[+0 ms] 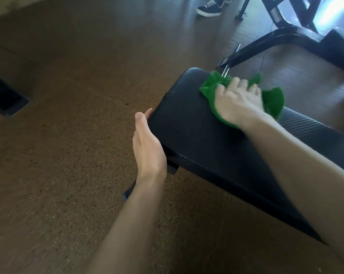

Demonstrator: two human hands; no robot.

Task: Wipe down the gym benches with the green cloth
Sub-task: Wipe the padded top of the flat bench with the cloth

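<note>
A black padded gym bench (187, 115) runs from the centre of the view toward the lower right. On its far end lies the crumpled green cloth (274, 101), and my right hand (238, 99) presses down on it with fingers spread over the fabric. My left hand (147, 143) rests against the bench's near left edge, fingers straight, thumb up along the side of the pad. Part of the cloth is hidden under my right hand.
Speckled brown rubber flooring (68, 135) lies to the left. Behind the bench stands a black machine frame (275, 38) with a second black pad (341, 50). A person's dark sneaker (209, 8) is at the top. A dark object (5, 95) sits at the left edge.
</note>
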